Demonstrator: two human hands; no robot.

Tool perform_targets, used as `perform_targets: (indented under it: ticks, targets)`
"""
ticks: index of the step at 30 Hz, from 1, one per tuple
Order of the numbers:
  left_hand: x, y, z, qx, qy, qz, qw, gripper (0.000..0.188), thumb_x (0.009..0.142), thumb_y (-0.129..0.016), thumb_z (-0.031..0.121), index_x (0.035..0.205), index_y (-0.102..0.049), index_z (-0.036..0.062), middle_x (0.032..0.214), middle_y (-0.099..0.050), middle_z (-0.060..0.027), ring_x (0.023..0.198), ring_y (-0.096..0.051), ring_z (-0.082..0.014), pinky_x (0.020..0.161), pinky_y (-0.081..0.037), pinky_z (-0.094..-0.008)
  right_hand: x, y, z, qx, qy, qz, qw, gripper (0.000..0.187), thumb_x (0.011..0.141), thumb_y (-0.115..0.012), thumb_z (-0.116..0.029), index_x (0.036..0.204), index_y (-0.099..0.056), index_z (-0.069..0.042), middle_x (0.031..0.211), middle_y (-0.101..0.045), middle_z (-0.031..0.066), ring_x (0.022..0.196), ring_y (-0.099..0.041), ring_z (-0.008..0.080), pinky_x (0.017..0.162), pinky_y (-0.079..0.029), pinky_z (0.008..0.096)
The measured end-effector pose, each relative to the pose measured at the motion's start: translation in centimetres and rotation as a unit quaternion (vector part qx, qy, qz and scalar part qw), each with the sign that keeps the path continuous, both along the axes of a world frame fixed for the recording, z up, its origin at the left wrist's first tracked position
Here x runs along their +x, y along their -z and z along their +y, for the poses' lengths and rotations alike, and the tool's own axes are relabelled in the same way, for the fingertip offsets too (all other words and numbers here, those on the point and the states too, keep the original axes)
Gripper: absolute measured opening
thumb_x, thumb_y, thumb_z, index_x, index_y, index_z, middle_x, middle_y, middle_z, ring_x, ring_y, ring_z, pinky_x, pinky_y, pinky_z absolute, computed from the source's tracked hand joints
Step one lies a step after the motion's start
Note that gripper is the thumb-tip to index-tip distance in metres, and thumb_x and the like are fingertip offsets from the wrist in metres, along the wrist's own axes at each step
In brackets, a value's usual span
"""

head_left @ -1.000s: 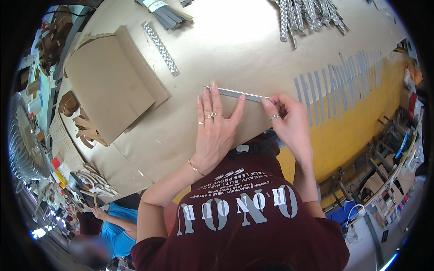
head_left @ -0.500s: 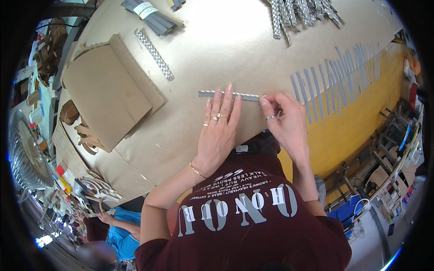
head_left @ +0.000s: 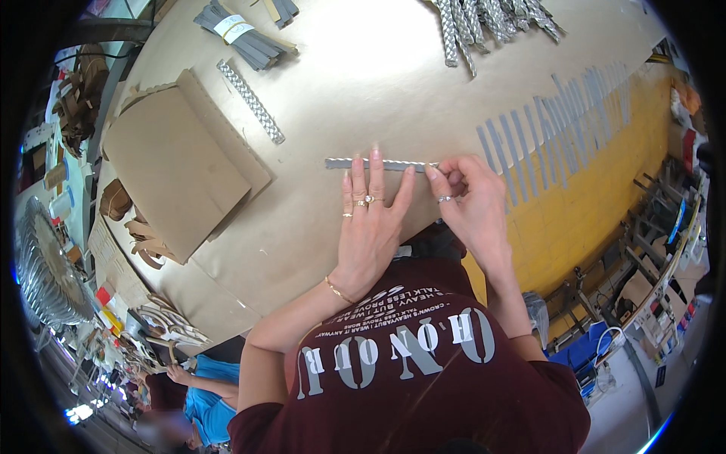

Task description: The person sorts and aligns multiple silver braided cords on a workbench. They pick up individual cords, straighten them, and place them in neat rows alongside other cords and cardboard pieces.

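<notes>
A narrow grey strip [head_left: 338,163] lies across the table in front of me, with a thin silvery-white braid [head_left: 408,162] along its far edge. My left hand [head_left: 368,231] rests flat with its fingers spread, the fingertips pressing on the strip and braid. At the strip's right end my right hand [head_left: 475,203] is closed, thumb and fingers pinched on that end. The pinched tip itself is hidden by my fingers. Beyond my left hand lies a flat, wider silver braided strip [head_left: 251,102], apart from both hands.
Brown cardboard pieces [head_left: 178,163] sit at the left. A banded bundle of grey strips [head_left: 249,36] and several silver braids [head_left: 484,26] lie at the far side. Several grey strips [head_left: 529,147] hang along the table's right edge. Another person [head_left: 208,393] is at lower left.
My left index fingertip has shifted right along the strip, closer to my right hand, widening the finger spread. My right hand keeps its pinch at the end. The whole view has shifted slightly.
</notes>
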State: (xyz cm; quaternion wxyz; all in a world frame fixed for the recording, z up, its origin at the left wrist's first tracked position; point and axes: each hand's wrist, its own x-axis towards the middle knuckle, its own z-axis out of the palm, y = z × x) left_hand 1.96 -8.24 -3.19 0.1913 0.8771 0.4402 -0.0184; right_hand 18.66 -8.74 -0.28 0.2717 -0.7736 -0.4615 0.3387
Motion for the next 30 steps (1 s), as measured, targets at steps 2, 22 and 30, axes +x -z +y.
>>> perform_targets:
  ticks: [2,22,30]
  targets:
    - [-0.1,0.1,0.0,0.000,0.002,0.001,1.000,0.070,0.083,-0.061,0.005,0.149,-0.040,0.0180,0.158,-0.018,-0.0289,0.144,-0.020,-0.0494,0.116,-0.023,-0.0550,0.3,0.0,-0.1,0.000,0.016,0.021,1.000,0.016,0.089,-0.070,-0.013,0.086,-0.065,0.002,0.074,-0.061,0.0103,0.061,-0.059,0.0185,0.057,-0.048,0.0315]
    - [0.6,0.2,-0.2,0.038,0.000,0.015,0.999,0.070,0.084,-0.057,0.005,0.149,-0.041,0.0233,0.155,-0.020,-0.0337,0.142,-0.022,-0.0532,0.115,-0.021,-0.0587,-0.3,0.7,-0.7,-0.014,-0.021,-0.071,0.997,0.013,0.092,-0.064,-0.014,0.091,-0.059,-0.002,0.086,-0.061,0.0120,0.068,-0.063,0.0282,0.061,-0.049,0.0401]
    - [0.8,0.2,-0.4,0.066,-0.010,0.029,0.997,0.063,0.089,-0.054,0.013,0.149,-0.040,0.0275,0.154,-0.026,-0.0303,0.140,-0.032,-0.0480,0.114,-0.022,-0.0608,-1.2,2.8,-3.8,0.118,-0.094,-0.270,0.951,0.035,0.090,-0.067,-0.024,0.124,-0.064,-0.018,0.123,-0.056,0.0123,0.103,-0.055,0.0299,0.084,-0.043,0.0413]
